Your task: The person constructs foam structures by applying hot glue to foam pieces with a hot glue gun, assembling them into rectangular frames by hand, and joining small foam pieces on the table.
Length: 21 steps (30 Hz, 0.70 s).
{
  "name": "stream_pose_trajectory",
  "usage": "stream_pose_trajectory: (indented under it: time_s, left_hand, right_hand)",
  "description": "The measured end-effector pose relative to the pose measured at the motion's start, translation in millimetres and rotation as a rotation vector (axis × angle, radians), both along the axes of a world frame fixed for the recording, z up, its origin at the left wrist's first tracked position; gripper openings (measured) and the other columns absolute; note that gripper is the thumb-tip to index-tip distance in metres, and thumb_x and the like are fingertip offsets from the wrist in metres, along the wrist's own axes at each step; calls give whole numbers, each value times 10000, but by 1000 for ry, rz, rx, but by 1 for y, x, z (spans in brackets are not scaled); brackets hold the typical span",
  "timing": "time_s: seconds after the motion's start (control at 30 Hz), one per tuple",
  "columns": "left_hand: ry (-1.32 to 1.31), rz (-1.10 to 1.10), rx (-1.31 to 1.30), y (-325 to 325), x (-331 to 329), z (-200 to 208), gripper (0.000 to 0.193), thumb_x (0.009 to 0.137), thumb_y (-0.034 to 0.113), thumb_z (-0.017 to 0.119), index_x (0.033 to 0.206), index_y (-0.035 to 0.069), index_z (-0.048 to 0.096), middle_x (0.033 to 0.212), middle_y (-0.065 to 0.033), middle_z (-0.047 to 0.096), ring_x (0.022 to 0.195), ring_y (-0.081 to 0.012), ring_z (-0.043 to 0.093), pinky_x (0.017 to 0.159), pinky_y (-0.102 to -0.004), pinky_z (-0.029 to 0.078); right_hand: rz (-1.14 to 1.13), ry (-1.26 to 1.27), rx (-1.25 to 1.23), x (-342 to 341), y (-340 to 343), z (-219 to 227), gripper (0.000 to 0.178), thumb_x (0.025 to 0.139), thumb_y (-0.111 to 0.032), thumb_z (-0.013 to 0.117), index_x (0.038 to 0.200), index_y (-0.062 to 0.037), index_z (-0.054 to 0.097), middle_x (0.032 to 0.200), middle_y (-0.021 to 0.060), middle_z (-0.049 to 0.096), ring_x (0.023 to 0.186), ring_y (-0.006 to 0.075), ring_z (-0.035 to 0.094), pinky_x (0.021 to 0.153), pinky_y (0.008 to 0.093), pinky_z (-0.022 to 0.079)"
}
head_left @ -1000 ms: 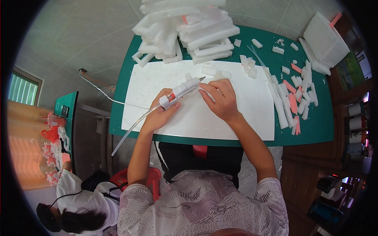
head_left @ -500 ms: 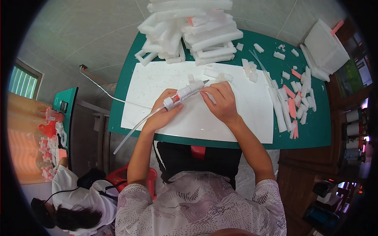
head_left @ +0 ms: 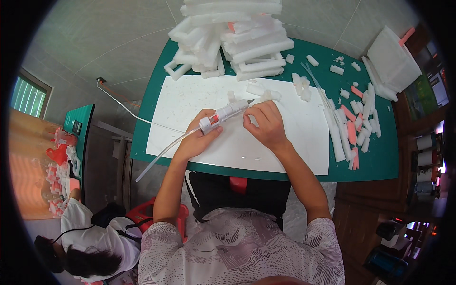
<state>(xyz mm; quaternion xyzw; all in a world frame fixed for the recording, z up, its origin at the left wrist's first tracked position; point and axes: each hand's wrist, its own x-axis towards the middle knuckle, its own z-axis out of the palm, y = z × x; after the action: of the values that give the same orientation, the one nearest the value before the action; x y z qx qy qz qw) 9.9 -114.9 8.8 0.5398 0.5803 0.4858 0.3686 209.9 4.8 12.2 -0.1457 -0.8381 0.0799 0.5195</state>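
A white hot glue gun (head_left: 230,111) lies in my left hand (head_left: 195,138), whose fingers wrap round its body. Its metal nozzle points up and to the right, and a long translucent glue stick (head_left: 159,156) sticks out of its back end. Close to the nozzle is my right hand (head_left: 267,124), thumb and fingertips drawn together in a pinch; whatever is between them is too small to tell. Just beyond the nozzle, small white foam pieces (head_left: 255,89) rest on a white board (head_left: 213,156).
Stacked white foam frames (head_left: 259,52) rise at the table's back. Scattered white and pink foam offcuts (head_left: 351,132) and thin glue sticks (head_left: 315,78) lie on the green mat (head_left: 375,164) at right. A white cable (head_left: 137,116) runs from the wall. Another person (head_left: 95,237) sits at lower left.
My right hand's fingertips have drawn slightly away from the glue gun. The gun stays in my left hand, and the view has shifted a little.
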Motion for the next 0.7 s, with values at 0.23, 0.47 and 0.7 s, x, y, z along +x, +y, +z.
stream_pose_trajectory:
  time_s: [0.23,0.47,0.7]
  left_hand:
    - [50,-8,-53,-1,1,1,345,890,-12,596,1214,35,487,1086,-69,626,935,-92,560,806,-240,463]
    - [31,47,-1,-1,1,-4,387,898,0,604,1255,38,462,1110,-74,623,934,-92,565,752,-225,467]
    - [-65,65,-38,-2,4,3,404,921,58,596,1298,39,452,1159,-72,621,1011,-105,570,767,-246,475]
  right_hand:
    - [6,-5,8,0,0,0,213,634,31,727,786,-60,609,784,64,572,745,238,557,655,324,460]
    - [20,-6,12,-2,-1,-1,204,637,29,722,777,-61,605,768,60,567,726,231,549,640,319,452]
    - [16,-5,19,-3,-2,-1,203,638,27,725,778,-64,611,766,55,566,717,223,548,636,314,449]
